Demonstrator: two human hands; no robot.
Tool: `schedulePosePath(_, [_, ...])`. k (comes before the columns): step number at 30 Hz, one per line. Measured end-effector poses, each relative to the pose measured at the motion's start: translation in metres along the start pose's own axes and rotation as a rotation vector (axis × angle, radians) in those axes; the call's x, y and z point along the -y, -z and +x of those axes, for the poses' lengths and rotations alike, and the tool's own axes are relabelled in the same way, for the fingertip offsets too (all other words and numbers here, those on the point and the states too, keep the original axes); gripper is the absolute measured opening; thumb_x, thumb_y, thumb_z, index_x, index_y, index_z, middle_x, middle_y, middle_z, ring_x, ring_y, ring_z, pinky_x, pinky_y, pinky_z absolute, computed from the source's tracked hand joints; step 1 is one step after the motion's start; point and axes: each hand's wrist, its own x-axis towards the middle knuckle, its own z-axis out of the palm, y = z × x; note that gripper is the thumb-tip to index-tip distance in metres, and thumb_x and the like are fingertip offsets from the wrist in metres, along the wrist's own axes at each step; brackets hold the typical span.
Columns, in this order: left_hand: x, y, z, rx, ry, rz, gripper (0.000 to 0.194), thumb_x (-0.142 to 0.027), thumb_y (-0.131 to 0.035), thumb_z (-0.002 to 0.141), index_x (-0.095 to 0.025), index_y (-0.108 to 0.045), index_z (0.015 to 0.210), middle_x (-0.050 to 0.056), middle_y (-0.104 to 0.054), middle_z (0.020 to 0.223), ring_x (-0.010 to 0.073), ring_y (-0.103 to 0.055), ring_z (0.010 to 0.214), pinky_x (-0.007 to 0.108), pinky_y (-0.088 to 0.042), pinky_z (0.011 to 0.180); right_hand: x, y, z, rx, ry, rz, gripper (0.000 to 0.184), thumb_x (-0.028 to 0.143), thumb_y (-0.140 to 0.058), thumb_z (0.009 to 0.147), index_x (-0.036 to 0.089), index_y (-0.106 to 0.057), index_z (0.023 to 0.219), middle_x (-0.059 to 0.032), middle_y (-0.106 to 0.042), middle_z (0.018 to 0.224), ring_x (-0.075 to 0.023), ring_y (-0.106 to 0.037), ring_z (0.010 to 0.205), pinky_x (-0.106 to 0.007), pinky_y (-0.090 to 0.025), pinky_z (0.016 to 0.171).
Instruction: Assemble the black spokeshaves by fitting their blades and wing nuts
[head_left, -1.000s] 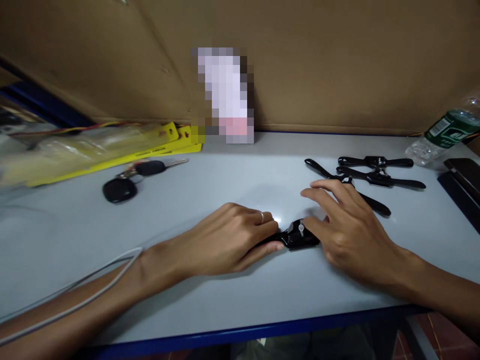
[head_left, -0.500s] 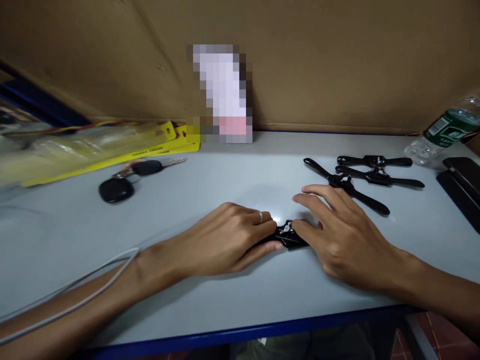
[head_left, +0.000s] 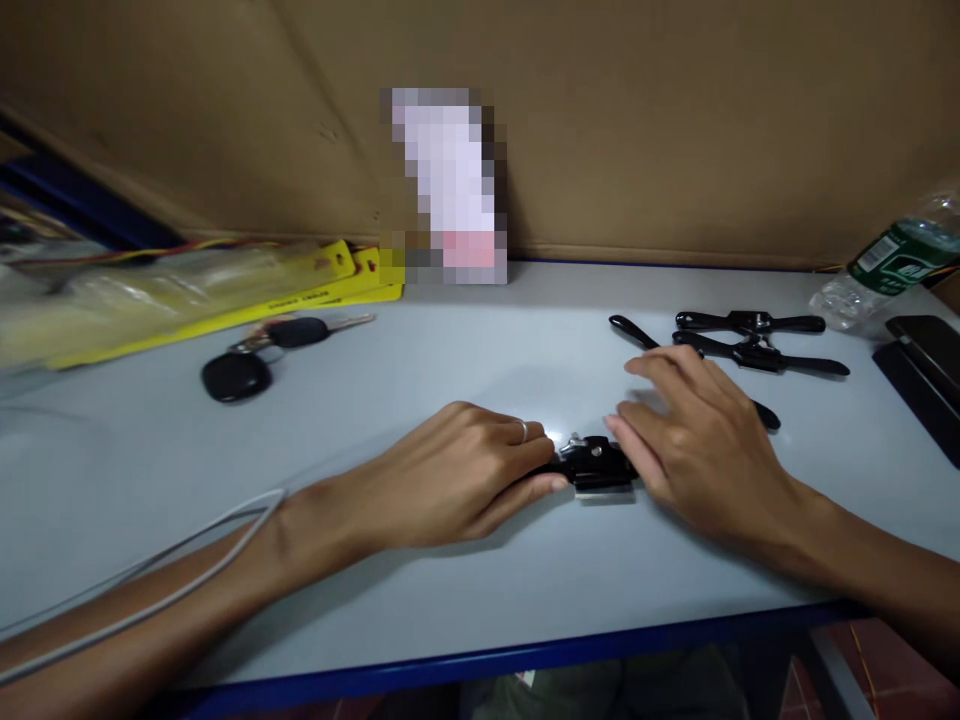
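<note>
A black spokeshave point(head_left: 598, 462) lies low over the tabletop, its metal blade edge facing me and a small silver thumbscrew at its left side. Wrapped round its left handle is my left hand point(head_left: 491, 465), with a ring on one finger. My right hand point(head_left: 686, 440) hovers at the tool's right end with fingers spread and curved; it hides the right handle, and I cannot tell whether it touches. Behind that hand, another spokeshave point(head_left: 634, 332) is partly covered. Two more, a rear spokeshave point(head_left: 750, 321) and a nearer spokeshave point(head_left: 759, 353), lie at the right.
On the left are keys with a black fob point(head_left: 236, 375) and yellow-edged plastic packaging point(head_left: 225, 300). A water bottle point(head_left: 885, 262) and a dark flat object point(head_left: 922, 375) stand and lie at the right. A blurred-out upright item point(head_left: 454, 180) leans against the cardboard wall point(head_left: 637, 130).
My right hand has moved right, off the middle of the spokeshave, with its fingers lifted. More of the tool's body and blade now shows. My left hand keeps its grip.
</note>
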Motion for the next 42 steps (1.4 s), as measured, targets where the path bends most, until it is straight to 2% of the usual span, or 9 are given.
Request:
schedulePosePath(7, [-0.001, 0.003, 0.002, -0.018, 0.069, -0.064, 0.054, -0.04, -0.024, 0.112, -0.019, -0.057, 0.073, -0.001, -0.057, 0.059, 0.0126, -0.05, 0.045, 0.032, -0.032, 0.049, -0.003, 0.005, 0.002, -0.044, -0.025, 0.061, 0.031, 0.016, -0.055, 0.098, 0.012, -0.078, 0.079, -0.0166, -0.073, 0.104, -0.0317, -0.064, 0.101, -0.043, -0.055, 0.08])
schedulePosePath(14, [-0.002, 0.001, 0.001, -0.04, 0.011, 0.03, 0.052, -0.043, -0.026, 0.111, -0.019, -0.058, 0.079, -0.001, -0.058, 0.064, 0.0135, -0.052, 0.048, 0.032, -0.034, 0.05, -0.006, 0.003, 0.002, -0.045, -0.046, 0.082, 0.031, 0.016, -0.055, 0.098, 0.011, -0.078, 0.079, -0.0165, -0.072, 0.101, -0.0304, -0.063, 0.098, -0.042, -0.053, 0.076])
schedulePosePath(20, [-0.002, 0.0, 0.001, -0.034, 0.007, 0.033, 0.05, -0.044, -0.027, 0.111, -0.019, -0.056, 0.079, -0.001, -0.058, 0.065, 0.0135, -0.053, 0.049, 0.032, -0.035, 0.05, -0.005, 0.004, 0.001, 0.038, 0.185, 0.354, 0.028, 0.014, -0.057, 0.094, 0.013, -0.076, 0.074, -0.0146, -0.07, 0.098, -0.0272, -0.06, 0.097, -0.039, -0.052, 0.077])
schedulePosePath(23, [-0.002, -0.001, 0.0, -0.031, 0.007, 0.029, 0.05, -0.044, -0.027, 0.111, -0.019, -0.056, 0.079, -0.001, -0.058, 0.066, 0.0134, -0.054, 0.049, 0.032, -0.035, 0.051, 0.0, 0.002, -0.002, 0.04, 0.226, 0.375, 0.028, 0.015, -0.058, 0.093, 0.014, -0.073, 0.069, -0.0127, -0.07, 0.094, -0.0266, -0.06, 0.096, -0.038, -0.051, 0.077])
schedulePosePath(28, [-0.002, 0.0, 0.0, -0.008, 0.021, 0.03, 0.05, -0.043, -0.028, 0.111, -0.019, -0.058, 0.08, -0.001, -0.059, 0.066, 0.0139, -0.055, 0.05, 0.032, -0.034, 0.051, -0.011, -0.001, 0.001, 0.045, 0.076, 0.18, 0.03, 0.017, -0.053, 0.099, 0.013, -0.079, 0.085, -0.0148, -0.072, 0.104, -0.0293, -0.06, 0.103, -0.041, -0.05, 0.082])
schedulePosePath(32, [-0.002, 0.003, 0.0, -0.011, 0.013, 0.032, 0.049, -0.042, -0.029, 0.111, -0.02, -0.057, 0.077, -0.001, -0.057, 0.063, 0.0139, -0.053, 0.048, 0.032, -0.034, 0.05, -0.034, 0.004, 0.01, 0.034, -0.131, -0.083, 0.034, 0.023, -0.048, 0.101, 0.014, -0.08, 0.091, -0.0143, -0.074, 0.106, -0.0299, -0.063, 0.101, -0.038, -0.046, 0.074])
schedulePosePath(35, [-0.002, 0.002, 0.0, -0.009, 0.009, 0.035, 0.05, -0.041, -0.027, 0.111, -0.02, -0.056, 0.077, -0.001, -0.057, 0.063, 0.0139, -0.052, 0.048, 0.033, -0.034, 0.05, -0.045, 0.015, 0.018, 0.186, -0.313, -0.24, 0.035, 0.024, -0.047, 0.1, 0.016, -0.078, 0.088, -0.0106, -0.074, 0.094, -0.0285, -0.066, 0.092, -0.035, -0.036, 0.061])
schedulePosePath(38, [-0.002, 0.0, 0.0, -0.017, -0.001, 0.055, 0.049, -0.041, -0.028, 0.112, -0.019, -0.055, 0.076, -0.001, -0.057, 0.064, 0.0132, -0.05, 0.048, 0.032, -0.034, 0.051, -0.049, 0.024, 0.021, 0.45, -0.479, -0.349, 0.037, 0.027, -0.044, 0.098, 0.017, -0.076, 0.083, -0.0098, -0.073, 0.082, -0.0259, -0.065, 0.073, -0.034, -0.024, 0.053])
schedulePosePath(42, [-0.001, 0.0, 0.001, -0.125, -0.044, 0.157, 0.051, -0.04, -0.028, 0.112, -0.019, -0.055, 0.074, -0.001, -0.057, 0.062, 0.0125, -0.049, 0.048, 0.03, -0.035, 0.052, -0.051, 0.027, 0.019, 0.711, -0.478, -0.386, 0.046, 0.039, -0.041, 0.101, 0.016, -0.074, 0.079, -0.0136, -0.07, 0.076, -0.0239, -0.062, 0.064, -0.033, -0.02, 0.053])
